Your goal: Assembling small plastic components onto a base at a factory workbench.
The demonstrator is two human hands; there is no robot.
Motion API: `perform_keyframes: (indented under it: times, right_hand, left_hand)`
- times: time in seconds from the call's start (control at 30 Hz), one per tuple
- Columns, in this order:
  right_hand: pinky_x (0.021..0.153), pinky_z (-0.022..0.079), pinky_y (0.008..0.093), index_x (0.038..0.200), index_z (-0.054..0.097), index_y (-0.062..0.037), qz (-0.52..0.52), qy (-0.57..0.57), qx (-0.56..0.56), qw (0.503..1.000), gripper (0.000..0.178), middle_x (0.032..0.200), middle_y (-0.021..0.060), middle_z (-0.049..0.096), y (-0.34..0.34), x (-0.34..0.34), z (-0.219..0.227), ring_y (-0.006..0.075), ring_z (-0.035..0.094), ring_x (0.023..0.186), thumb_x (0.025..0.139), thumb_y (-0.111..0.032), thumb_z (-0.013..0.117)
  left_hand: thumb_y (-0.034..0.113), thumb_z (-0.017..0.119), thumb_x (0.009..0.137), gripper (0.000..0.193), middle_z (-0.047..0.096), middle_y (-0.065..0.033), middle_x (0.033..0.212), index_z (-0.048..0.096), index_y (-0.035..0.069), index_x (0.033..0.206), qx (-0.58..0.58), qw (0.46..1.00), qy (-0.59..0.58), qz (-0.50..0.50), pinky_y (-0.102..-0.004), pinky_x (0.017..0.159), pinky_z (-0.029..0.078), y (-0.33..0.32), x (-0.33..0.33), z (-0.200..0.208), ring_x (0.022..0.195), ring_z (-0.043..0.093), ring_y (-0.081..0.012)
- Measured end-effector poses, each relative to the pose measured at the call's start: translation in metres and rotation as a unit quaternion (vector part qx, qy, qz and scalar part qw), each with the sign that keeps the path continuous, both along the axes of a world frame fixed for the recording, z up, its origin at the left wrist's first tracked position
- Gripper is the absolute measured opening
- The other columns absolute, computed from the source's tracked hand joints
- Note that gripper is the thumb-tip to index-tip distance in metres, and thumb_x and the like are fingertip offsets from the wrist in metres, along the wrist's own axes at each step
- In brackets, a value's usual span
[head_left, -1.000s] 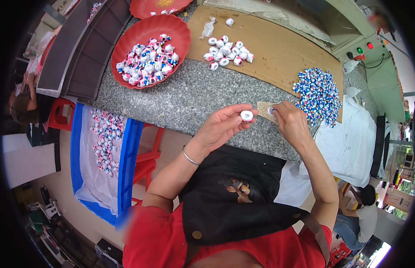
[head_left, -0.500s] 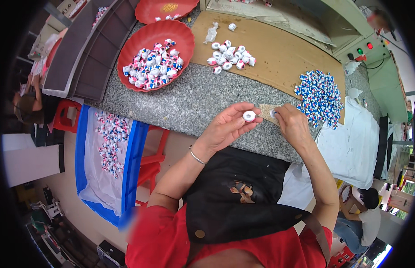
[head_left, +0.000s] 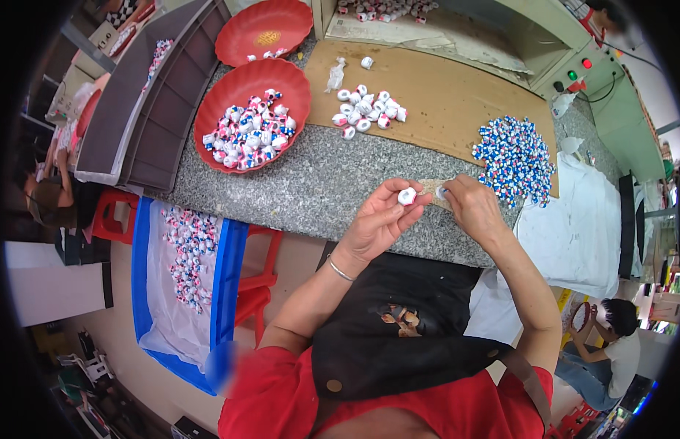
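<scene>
My left hand (head_left: 373, 227) is closed on a small rounded white piece (head_left: 406, 196) with a dark hole and a pink edge, held between thumb and fingers above the counter. Just right of it, my right hand (head_left: 477, 211) pinches a little white piece (head_left: 442, 192) with a bluish tint, partly hidden by the fingertips. Under those fingertips lies a beige speckled pad (head_left: 428, 188) on the counter. Beyond the left hand sits a loose group of white, pink-edged pieces (head_left: 365, 110). Farther right is a heap of tiny blue, white and pink pieces (head_left: 514, 157).
The grey granite counter (head_left: 311, 172) carries a cardboard sheet (head_left: 435, 95). Red scalloped bowls (head_left: 300, 95) and a dark grey crate (head_left: 153, 110) stand at left. Below is a blue bin (head_left: 217, 285) of pieces. A white cloth (head_left: 567, 234) hangs at right. Other people sit at both sides.
The whole view has shifted slightly. The left hand has turned its white piece a little, tilting the hole. Both hands stay close together over the counter, still pinching.
</scene>
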State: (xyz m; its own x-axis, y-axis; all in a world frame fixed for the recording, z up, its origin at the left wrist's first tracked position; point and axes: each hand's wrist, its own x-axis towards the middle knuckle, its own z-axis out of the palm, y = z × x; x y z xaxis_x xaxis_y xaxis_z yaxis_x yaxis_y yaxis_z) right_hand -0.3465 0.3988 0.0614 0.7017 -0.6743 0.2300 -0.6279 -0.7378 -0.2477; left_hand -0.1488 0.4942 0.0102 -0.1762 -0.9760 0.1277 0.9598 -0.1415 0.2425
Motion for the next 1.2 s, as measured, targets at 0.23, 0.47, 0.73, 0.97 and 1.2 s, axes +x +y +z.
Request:
perform_keyframes:
  times: [0.23,0.47,0.73,0.97,1.2]
  right_hand:
    - [0.061,0.05,0.043,0.081,0.063,-0.0013,0.002,0.001,-0.004,1.0,0.004,0.076,0.0131,0.057,0.0011,0.001,0.0014,0.0325,0.063,0.071,0.082,-0.005,0.064]
    - [0.061,0.051,0.0431,0.083,0.063,-0.0015,-0.002,-0.004,0.001,1.0,0.004,0.076,0.0133,0.057,0.0026,0.0016,0.0,0.0325,0.063,0.071,0.082,-0.005,0.064]
    - [0.061,0.049,0.0428,0.087,0.065,-0.0028,-0.01,-0.01,0.008,1.0,0.007,0.078,0.0131,0.058,-0.0012,-0.0009,-0.0034,0.0336,0.063,0.071,0.081,-0.006,0.068]
    - [0.061,0.049,0.0431,0.087,0.064,-0.0024,-0.009,-0.016,0.018,1.0,0.007,0.078,0.0135,0.059,0.0006,0.0012,-0.0017,0.034,0.063,0.072,0.082,-0.006,0.067]
    - [0.061,0.049,0.0431,0.089,0.064,-0.0021,-0.012,-0.012,0.025,1.0,0.007,0.079,0.0136,0.06,0.0007,0.0003,-0.0027,0.0345,0.063,0.073,0.082,-0.005,0.067]
  left_hand:
    - [-0.001,0.054,0.095,0.035,0.051,-0.0114,0.133,0.05,0.008,0.129,0.006,0.997,-0.068,0.025,-0.0347,0.105,0.048,0.0008,-0.0057,0.0006,0.127,0.053,-0.0255]
    - [0.0,0.057,0.094,0.04,0.057,-0.011,0.13,0.051,0.004,0.134,0.002,0.985,-0.159,0.064,-0.0304,0.097,0.049,0.001,-0.0054,-0.0075,0.114,0.059,-0.0194]
    - [0.004,0.062,0.093,0.039,0.057,-0.0128,0.13,0.052,0.0,0.131,-0.009,0.973,-0.211,0.092,-0.0313,0.099,0.048,-0.0007,-0.0049,-0.0046,0.114,0.06,-0.0196]
    - [0.012,0.052,0.1,0.037,0.059,-0.0167,0.125,0.048,-0.001,0.134,0.017,0.993,-0.115,0.024,-0.034,0.096,0.051,-0.0012,-0.0016,-0.0023,0.11,0.062,-0.0229]
    - [0.024,0.043,0.105,0.039,0.061,-0.0151,0.104,0.046,-0.001,0.135,0.019,0.996,-0.056,-0.068,-0.0359,0.085,0.054,-0.0032,0.0002,0.0007,0.094,0.063,-0.0221]
